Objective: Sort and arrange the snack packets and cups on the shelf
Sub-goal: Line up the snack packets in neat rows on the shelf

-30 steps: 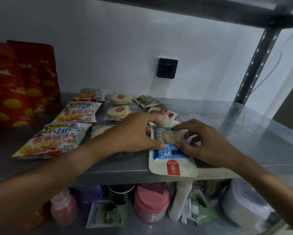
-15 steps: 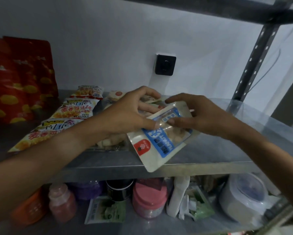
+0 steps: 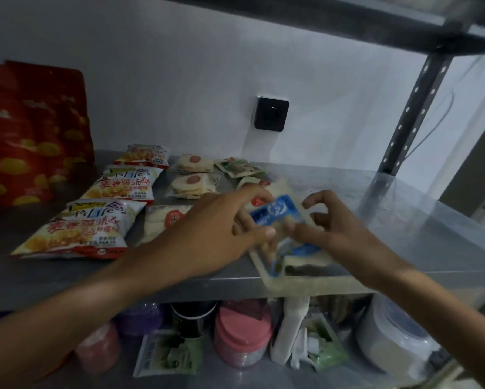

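A blue-and-white snack packet (image 3: 273, 210) is tilted just above the metal shelf (image 3: 404, 248), blurred. My left hand (image 3: 221, 223) pinches its left side between thumb and fingers. My right hand (image 3: 331, 228) holds its right side, thumb on the packet and fingers curled above. Under it, a similar white packet (image 3: 303, 252) lies at the shelf's front edge. Left of my hands, three yellow-and-white corn snack packets (image 3: 81, 231) lie in a column. Round biscuit packs (image 3: 193, 186), a white packet with a red logo (image 3: 165, 220) and a green packet (image 3: 238, 167) lie behind my left hand.
Tall red bags (image 3: 31, 136) stand at the shelf's far left. A black socket (image 3: 270, 113) sits on the back wall, and a perforated upright (image 3: 404, 127) rises at the right. On the lower shelf are a pink-lidded jar (image 3: 242, 332), a black cup (image 3: 193, 318) and a white tub (image 3: 395, 338).
Both hands lifted the blue-and-white packet off the shelf's front edge, turned it, and have now brought it back down close above the other white packet.
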